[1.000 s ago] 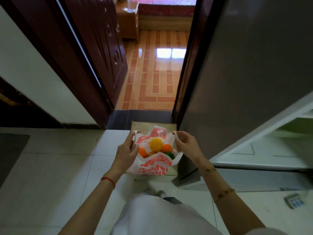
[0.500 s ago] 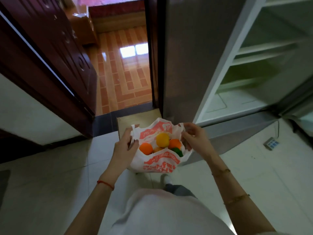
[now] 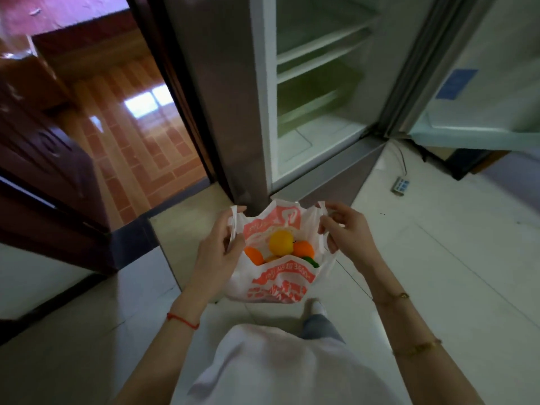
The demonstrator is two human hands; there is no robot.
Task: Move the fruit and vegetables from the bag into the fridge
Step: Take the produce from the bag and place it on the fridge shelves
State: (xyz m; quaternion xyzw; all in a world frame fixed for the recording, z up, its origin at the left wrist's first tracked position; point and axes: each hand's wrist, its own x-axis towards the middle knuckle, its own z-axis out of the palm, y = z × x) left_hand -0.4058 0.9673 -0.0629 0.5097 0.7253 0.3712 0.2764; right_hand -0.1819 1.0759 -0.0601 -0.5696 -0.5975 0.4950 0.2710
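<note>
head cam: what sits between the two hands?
The white plastic bag with red print, its mouth held open by left hand and right hand; a yellow fruit lies topmost inside.

The bag (image 3: pixel 274 276) hangs between the left hand (image 3: pixel 217 252) at nine o'clock and the right hand (image 3: pixel 343 229) at three. Fruit (image 3: pixel 280 242) sits inside it, perhaps with a vegetable. The open fridge (image 3: pixel 315 92) stands at twelve, a doorway (image 3: pixel 128 118) at ten.
</note>
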